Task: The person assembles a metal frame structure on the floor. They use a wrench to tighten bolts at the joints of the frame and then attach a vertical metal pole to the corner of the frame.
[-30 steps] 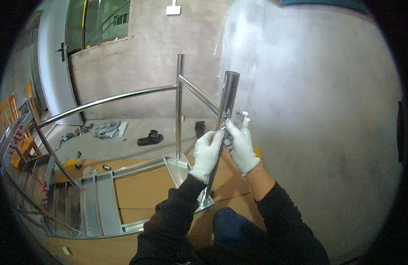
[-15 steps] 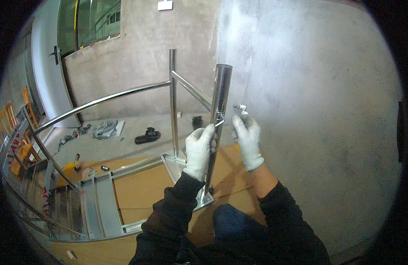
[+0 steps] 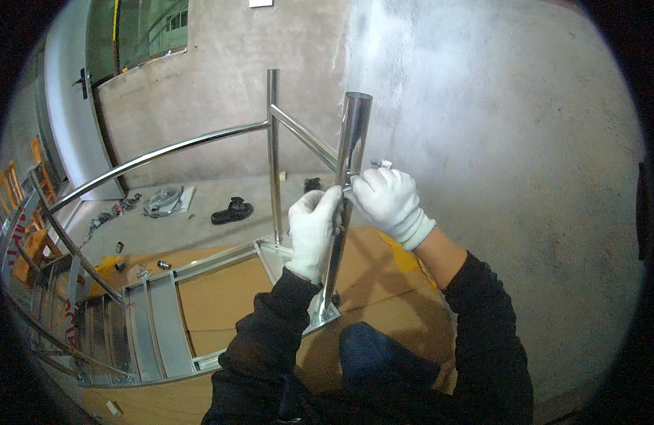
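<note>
Left hand [image 3: 313, 230], white knitted glove: grip drawn in, fingers curled at the near post; whether they clasp it cannot be told. Right hand [image 3: 389, 198], matching glove: grip folded in, knuckles up, on the right side of the same post; its hold is hidden. Small bright metal piece [image 3: 347, 190], between the 2 hands; details too small to tell. Near post [image 3: 355, 124], polished metal tube, open-topped, slightly tilted, foot at a corner of the base frame. Short rail [image 3: 309, 138], running from near post to far post [image 3: 274, 170]. Curved handrail [image 3: 160, 152], extending left from the far post. Base frame [image 3: 152, 326], grey metal, lying on brown cardboard [image 3: 224, 301]. Small metal fitting [image 3: 163, 265], beside the frame's far edge. Black sandal [image 3: 233, 211] and coiled hose [image 3: 162, 202], on the floor beyond. Pale door [image 3: 68, 134], dark handle, upper left.
</note>
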`<act>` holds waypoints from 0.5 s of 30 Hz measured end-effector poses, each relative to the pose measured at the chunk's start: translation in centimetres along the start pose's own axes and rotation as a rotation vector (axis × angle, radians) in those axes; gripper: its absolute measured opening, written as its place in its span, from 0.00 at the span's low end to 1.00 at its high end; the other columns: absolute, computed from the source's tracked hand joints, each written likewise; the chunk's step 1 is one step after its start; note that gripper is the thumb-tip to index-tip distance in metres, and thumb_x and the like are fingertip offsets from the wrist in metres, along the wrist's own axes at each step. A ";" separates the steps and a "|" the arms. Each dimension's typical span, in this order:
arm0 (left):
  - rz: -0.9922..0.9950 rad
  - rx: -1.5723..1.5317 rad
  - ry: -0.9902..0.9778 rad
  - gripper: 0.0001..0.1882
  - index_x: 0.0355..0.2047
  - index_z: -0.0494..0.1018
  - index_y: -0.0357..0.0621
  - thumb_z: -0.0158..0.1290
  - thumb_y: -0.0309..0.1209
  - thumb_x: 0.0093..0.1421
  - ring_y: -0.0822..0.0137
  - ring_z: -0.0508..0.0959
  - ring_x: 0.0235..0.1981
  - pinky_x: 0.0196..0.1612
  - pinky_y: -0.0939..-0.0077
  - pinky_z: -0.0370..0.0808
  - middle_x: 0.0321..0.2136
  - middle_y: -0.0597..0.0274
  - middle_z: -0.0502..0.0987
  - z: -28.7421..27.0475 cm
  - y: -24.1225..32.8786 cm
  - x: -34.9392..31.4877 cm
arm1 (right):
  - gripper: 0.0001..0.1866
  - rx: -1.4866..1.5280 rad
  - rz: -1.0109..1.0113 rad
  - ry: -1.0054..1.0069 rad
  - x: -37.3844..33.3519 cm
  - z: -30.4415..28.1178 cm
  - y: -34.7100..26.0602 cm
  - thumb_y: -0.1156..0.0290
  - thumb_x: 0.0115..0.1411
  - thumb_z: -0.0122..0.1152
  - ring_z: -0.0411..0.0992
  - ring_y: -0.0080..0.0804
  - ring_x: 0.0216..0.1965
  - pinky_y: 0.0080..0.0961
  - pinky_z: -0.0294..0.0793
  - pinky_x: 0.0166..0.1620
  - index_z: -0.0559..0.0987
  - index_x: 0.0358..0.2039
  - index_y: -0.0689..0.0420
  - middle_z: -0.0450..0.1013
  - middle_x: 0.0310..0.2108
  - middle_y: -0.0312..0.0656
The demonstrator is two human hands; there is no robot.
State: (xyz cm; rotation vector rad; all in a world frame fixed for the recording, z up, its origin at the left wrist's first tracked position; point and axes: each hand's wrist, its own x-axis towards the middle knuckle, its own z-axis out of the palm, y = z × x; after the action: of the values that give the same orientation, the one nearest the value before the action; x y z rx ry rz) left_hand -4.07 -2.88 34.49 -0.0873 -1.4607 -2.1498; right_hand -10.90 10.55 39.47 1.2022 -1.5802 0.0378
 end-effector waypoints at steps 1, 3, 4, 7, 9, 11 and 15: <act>0.041 0.036 -0.001 0.12 0.25 0.73 0.42 0.55 0.36 0.60 0.81 0.66 0.15 0.18 0.86 0.62 0.17 0.71 0.70 0.0 0.2 0.2 | 0.09 0.004 0.017 -0.020 0.1 0.0 0.0 0.67 0.45 0.66 0.69 0.34 0.20 0.29 0.70 0.22 0.74 0.22 0.54 0.66 0.18 0.36; 0.073 -0.006 -0.032 0.13 0.24 0.72 0.42 0.55 0.37 0.61 0.82 0.66 0.15 0.18 0.86 0.62 0.17 0.71 0.70 0.3 0.4 0.6 | 0.09 0.019 0.078 -0.014 0.4 -0.2 -0.5 0.68 0.48 0.65 0.70 0.37 0.19 0.31 0.71 0.22 0.73 0.20 0.54 0.67 0.17 0.40; 0.093 -0.026 -0.048 0.13 0.24 0.72 0.42 0.54 0.37 0.62 0.82 0.65 0.15 0.18 0.86 0.61 0.16 0.71 0.70 0.5 0.6 0.7 | 0.09 0.066 0.173 0.019 0.4 -0.1 -0.8 0.68 0.49 0.65 0.70 0.38 0.19 0.32 0.70 0.22 0.73 0.20 0.55 0.68 0.17 0.41; 0.088 -0.071 -0.019 0.15 0.25 0.71 0.42 0.51 0.39 0.64 0.81 0.66 0.15 0.19 0.87 0.62 0.17 0.71 0.70 1.0 0.9 0.1 | 0.14 0.251 0.520 0.060 0.2 1.0 -1.9 0.63 0.57 0.60 0.72 0.48 0.20 0.41 0.70 0.24 0.71 0.21 0.57 0.71 0.17 0.49; 0.067 -0.068 -0.006 0.15 0.27 0.72 0.41 0.50 0.39 0.65 0.81 0.66 0.17 0.21 0.86 0.63 0.18 0.71 0.71 0.8 0.5 0.0 | 0.14 0.310 0.658 0.074 0.3 1.3 -2.6 0.63 0.58 0.59 0.72 0.49 0.20 0.42 0.70 0.24 0.71 0.21 0.58 0.71 0.17 0.50; 0.054 -0.045 -0.006 0.15 0.30 0.73 0.41 0.49 0.40 0.65 0.82 0.67 0.20 0.23 0.85 0.64 0.21 0.71 0.72 0.6 -0.4 0.0 | 0.17 0.357 0.772 0.059 0.4 1.4 -2.9 0.61 0.60 0.56 0.72 0.52 0.21 0.43 0.69 0.25 0.71 0.21 0.59 0.71 0.18 0.53; 0.063 -0.054 0.019 0.16 0.27 0.71 0.42 0.49 0.41 0.65 0.81 0.67 0.18 0.21 0.86 0.64 0.20 0.70 0.71 0.9 -1.2 0.0 | 0.17 0.539 0.935 0.143 -0.2 2.9 -2.4 0.60 0.61 0.54 0.71 0.44 0.18 0.39 0.69 0.23 0.72 0.23 0.61 0.70 0.17 0.48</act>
State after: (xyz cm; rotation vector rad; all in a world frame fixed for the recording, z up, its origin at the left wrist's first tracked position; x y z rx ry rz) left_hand -4.90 -1.74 33.83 -0.1307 -1.3722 -2.1336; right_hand -11.32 7.82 36.89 0.7069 -1.9304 1.1827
